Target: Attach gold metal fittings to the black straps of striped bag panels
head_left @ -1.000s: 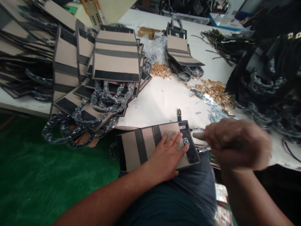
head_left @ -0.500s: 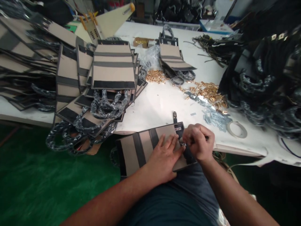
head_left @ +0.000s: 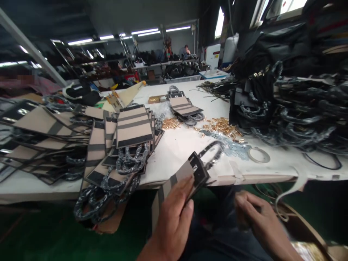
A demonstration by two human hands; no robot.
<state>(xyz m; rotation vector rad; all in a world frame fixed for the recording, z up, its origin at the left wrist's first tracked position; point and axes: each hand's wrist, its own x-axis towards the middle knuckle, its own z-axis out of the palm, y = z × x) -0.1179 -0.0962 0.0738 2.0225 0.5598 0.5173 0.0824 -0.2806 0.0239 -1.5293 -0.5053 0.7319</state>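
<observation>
My left hand [head_left: 176, 206] grips a beige bag panel [head_left: 178, 174] with dark stripes, thumb on the near side and fingers over its face. The panel is tilted at the table's front edge, and its wrapped handle [head_left: 213, 154] reaches over the tabletop. To the right, my right hand [head_left: 251, 210] is apart from the panel, above my lap. Its fingers are curled round something dark and blurred that I cannot make out.
Stacked striped panels [head_left: 134, 125] lie on the left of the white table [head_left: 174, 152]. Gold metal pieces [head_left: 223, 125], grey plates [head_left: 235, 146] and a tape roll [head_left: 259, 154] lie right of centre. Dark bags [head_left: 293, 116] are heaped at right. A person [head_left: 186, 50] is far back.
The view has tipped upward. My left hand has gone from lying flat on the panel to gripping it, and the panel is now tilted up. My right hand has moved off it to the right.
</observation>
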